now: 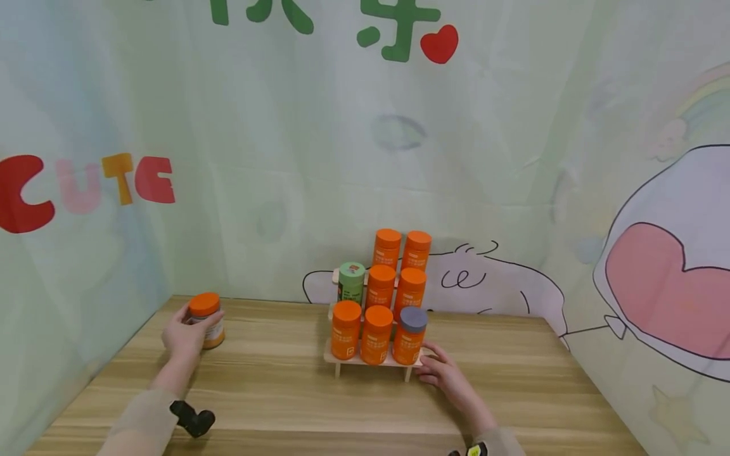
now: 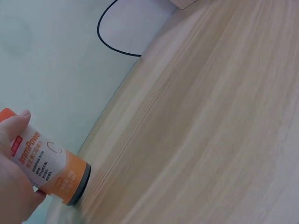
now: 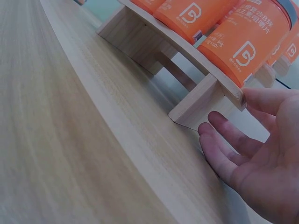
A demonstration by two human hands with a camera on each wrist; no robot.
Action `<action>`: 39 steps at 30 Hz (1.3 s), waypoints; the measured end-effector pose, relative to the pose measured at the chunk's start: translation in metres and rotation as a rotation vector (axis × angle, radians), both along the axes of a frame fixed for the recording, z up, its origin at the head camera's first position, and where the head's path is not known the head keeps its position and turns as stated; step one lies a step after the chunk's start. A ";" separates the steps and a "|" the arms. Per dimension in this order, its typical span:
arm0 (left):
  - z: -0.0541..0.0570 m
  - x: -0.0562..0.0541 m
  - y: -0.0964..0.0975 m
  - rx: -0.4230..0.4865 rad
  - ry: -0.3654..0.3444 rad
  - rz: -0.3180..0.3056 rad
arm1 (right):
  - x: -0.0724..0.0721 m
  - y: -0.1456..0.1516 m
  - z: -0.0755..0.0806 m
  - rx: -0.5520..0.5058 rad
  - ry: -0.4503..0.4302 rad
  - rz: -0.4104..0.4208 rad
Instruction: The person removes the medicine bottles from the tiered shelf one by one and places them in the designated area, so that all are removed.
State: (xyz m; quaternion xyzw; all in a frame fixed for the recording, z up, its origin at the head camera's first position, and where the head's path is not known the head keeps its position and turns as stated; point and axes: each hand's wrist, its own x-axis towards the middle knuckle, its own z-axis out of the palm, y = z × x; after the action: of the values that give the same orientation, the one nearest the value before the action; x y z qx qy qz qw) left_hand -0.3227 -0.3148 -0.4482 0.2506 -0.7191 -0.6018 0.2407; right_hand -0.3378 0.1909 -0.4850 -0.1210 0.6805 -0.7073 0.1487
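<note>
At the table's left side my left hand [image 1: 185, 335] grips an orange-lidded bottle [image 1: 213, 332], fingers and thumb around its upper part. In the left wrist view, this bottle [image 2: 51, 163] has a white label and a dark-rimmed base. Whether the base touches the table cannot be told. My right hand [image 1: 447, 379] is at the right end of a three-tier wooden rack [image 1: 371, 361]. A finger touches the lowest shelf's corner in the right wrist view, while the other fingers [image 3: 229, 140] bend loosely beside the rack's leg [image 3: 201, 100].
Orange bottles [image 1: 376, 335] fill most of the rack's tiers. A green bottle [image 1: 351, 285] stands at the middle tier's left end, and a grey-lidded orange bottle [image 1: 409, 335] at the bottom tier's right. Behind the wooden table [image 1: 274, 399] hangs a printed curtain [image 1: 274, 158].
</note>
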 end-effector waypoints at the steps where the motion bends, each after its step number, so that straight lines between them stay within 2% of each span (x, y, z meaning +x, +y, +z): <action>1: 0.000 0.000 0.000 0.002 0.001 0.003 | 0.000 0.000 0.000 -0.001 0.000 0.000; 6: -0.001 -0.001 0.000 0.024 0.015 0.011 | 0.000 0.000 0.001 0.009 0.007 0.004; 19: -0.003 0.000 0.000 -0.005 0.025 -0.008 | 0.000 -0.001 0.001 0.002 0.006 -0.003; 25: -0.002 0.000 -0.002 -0.024 0.014 -0.042 | -0.001 -0.001 0.000 0.001 0.004 -0.008; 29: 0.005 0.005 0.000 -0.028 0.013 -0.065 | -0.001 0.000 -0.001 0.001 0.006 -0.004; 32: 0.012 0.007 0.003 -0.047 0.004 -0.060 | -0.001 0.000 0.000 0.001 0.002 -0.003; 39: 0.026 0.000 0.012 -0.051 0.036 -0.063 | -0.001 -0.001 0.001 0.001 0.006 -0.003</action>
State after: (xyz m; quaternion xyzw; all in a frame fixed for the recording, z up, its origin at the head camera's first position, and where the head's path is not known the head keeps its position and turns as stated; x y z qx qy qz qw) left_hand -0.3226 -0.3030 -0.4219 0.2106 -0.7374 -0.5949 0.2409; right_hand -0.3384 0.1901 -0.4843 -0.1221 0.6814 -0.7068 0.1457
